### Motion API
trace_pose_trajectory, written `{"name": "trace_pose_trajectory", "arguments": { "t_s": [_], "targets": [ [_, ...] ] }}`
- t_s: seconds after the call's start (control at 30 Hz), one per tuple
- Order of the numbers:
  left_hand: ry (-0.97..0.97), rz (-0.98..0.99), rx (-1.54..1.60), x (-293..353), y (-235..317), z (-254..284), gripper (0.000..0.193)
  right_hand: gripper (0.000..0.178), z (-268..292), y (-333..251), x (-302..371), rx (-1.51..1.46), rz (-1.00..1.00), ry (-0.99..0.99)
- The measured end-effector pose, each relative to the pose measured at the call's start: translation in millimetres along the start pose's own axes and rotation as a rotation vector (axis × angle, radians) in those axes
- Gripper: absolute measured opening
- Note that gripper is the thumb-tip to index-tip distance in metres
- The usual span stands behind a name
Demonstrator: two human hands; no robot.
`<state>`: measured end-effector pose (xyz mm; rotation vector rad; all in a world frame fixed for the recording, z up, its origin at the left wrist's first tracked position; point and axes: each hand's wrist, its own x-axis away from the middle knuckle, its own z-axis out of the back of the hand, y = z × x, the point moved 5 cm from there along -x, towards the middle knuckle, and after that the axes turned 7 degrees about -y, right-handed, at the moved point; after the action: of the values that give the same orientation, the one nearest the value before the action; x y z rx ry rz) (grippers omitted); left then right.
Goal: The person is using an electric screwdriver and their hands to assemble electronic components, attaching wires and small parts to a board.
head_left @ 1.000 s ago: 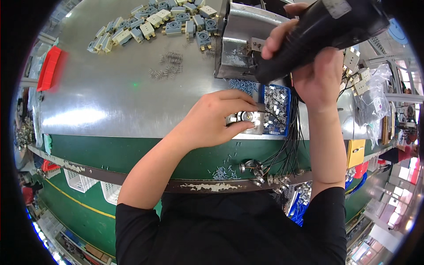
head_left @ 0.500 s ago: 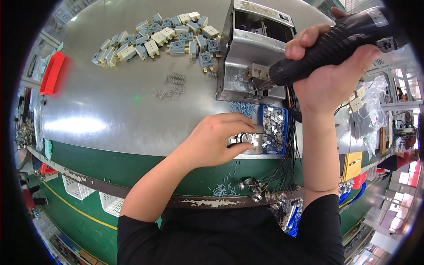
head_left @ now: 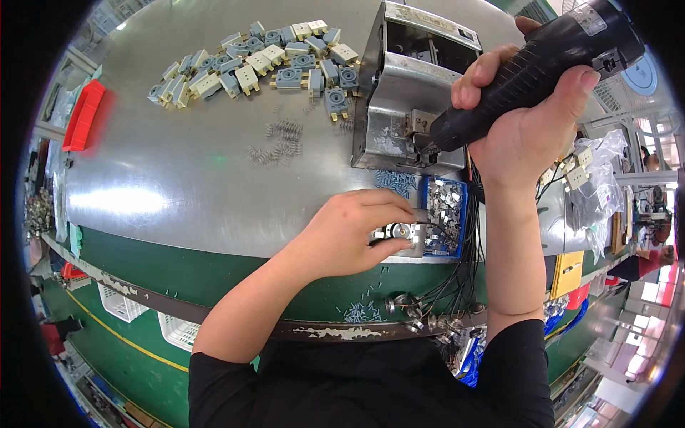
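Observation:
A black electric screwdriver (head_left: pixel 524 78) fills my right hand (head_left: pixel 524 118), with my fingers wrapped round its body. Its tip points down and left at the front of a metal screw feeder box (head_left: pixel 407 93). My left hand (head_left: pixel 364 225) pinches a small round metal part (head_left: pixel 401 230) between thumb and fingers, just above the table's front edge. A dark wire leads from that part to the right. Next to it stands a blue tray (head_left: pixel 444 217) of small metal pieces. Blue screws (head_left: pixel 394 182) lie in a pile between my left hand and the feeder.
Grey and cream socket-like blocks (head_left: pixel 271 64) cover the far table, with loose springs (head_left: pixel 282 139) nearer. A red tray (head_left: pixel 84 114) lies far left. Black cables (head_left: pixel 467 264) hang over the front edge to round metal parts (head_left: pixel 407 307). More screws (head_left: pixel 360 312) lie on the green strip.
My right hand has shifted slightly left with the screwdriver, whose tip is now lower at the feeder. My left hand keeps its pinch on the round part.

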<state>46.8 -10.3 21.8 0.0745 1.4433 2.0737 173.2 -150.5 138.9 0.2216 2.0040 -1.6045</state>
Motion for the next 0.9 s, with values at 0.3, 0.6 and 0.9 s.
{"name": "trace_pose_trajectory", "arguments": {
  "t_s": [0.3, 0.6, 0.9],
  "targets": [
    [0.019, -0.026, -0.018, 1.2, 3.3, -2.5, 0.026, 0.103, -22.5, -15.4, 11.4, 0.216, 0.040, -0.026],
    [0.009, -0.005, -0.032, 1.0, 0.2, -2.5, 0.029, 0.108, -16.1, -21.8, 31.3, 0.005, -0.189, -0.129],
    [0.035, -0.028, -0.052, 4.1, -1.2, -4.9, 0.026, 0.121, -22.0, -30.7, 78.1, 0.088, -0.287, -0.173]
  ]
}}
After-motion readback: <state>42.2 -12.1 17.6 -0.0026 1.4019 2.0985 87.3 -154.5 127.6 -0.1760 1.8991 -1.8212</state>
